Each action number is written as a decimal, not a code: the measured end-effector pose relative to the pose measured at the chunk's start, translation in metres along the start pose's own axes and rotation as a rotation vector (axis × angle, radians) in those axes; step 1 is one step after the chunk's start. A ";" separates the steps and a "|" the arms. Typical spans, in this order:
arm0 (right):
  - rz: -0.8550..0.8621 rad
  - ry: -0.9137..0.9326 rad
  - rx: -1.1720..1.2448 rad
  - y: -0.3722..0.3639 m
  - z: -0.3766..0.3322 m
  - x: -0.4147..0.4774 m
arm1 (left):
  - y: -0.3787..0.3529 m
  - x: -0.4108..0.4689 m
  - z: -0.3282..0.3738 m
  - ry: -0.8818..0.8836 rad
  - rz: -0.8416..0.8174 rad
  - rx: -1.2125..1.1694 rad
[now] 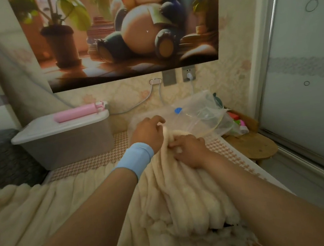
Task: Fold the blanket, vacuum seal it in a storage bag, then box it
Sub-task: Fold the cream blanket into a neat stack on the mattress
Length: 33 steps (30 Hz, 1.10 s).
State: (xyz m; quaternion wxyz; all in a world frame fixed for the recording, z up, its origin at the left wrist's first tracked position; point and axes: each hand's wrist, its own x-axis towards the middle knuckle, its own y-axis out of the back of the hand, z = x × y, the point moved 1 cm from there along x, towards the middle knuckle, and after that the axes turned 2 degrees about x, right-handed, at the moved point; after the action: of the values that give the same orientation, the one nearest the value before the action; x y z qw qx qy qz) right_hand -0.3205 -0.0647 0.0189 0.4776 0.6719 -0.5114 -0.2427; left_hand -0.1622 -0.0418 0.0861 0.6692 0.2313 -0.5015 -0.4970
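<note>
Head view: a person is bunching a cream ribbed blanket (183, 202) on a bed, at the 6 o'clock side of the frame. The left hand (148, 133), wearing a pale blue wristband (135, 160), is curling its fingers round the blanket's far edge. Just at its 4 o'clock, the right hand (188, 150) is pinching the same gathered ridge of fabric. Both hands are clamping on cloth, neither lying flat.

The blanket is spreading loose and rumpled toward 7 o'clock, so the folding appears to be only getting under way. No neat stack is showing yet.

The clear storage bag (201, 110), with its blue valve (178, 110), is lying crumpled and empty just beyond the hands at 1 o'clock, touching the blanket's far end. The grey storage box (66, 144) is waiting at 10 o'clock, its white lid on and a pink cylinder (79, 112) resting on top.

Folding, bagging, sealing and boxing all seem to be lying ahead. A wooden stool (256, 146) is standing at 3 o'clock beside the bed.
</note>
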 end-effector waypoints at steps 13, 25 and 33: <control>0.351 -0.038 0.328 -0.009 0.027 0.040 | -0.045 0.057 -0.062 0.332 -0.038 0.006; -0.231 -0.088 -0.070 -0.043 0.011 0.036 | -0.048 -0.008 -0.066 -0.014 -0.273 0.115; -0.246 0.071 -0.134 -0.020 -0.032 -0.025 | -0.049 -0.084 -0.078 0.117 -0.747 0.360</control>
State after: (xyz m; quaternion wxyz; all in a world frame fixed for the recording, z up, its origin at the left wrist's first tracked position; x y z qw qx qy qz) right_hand -0.2945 -0.0290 0.0105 0.5059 0.7041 -0.3909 -0.3091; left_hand -0.1133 -0.0011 -0.0210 0.4193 0.5383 -0.4232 -0.5961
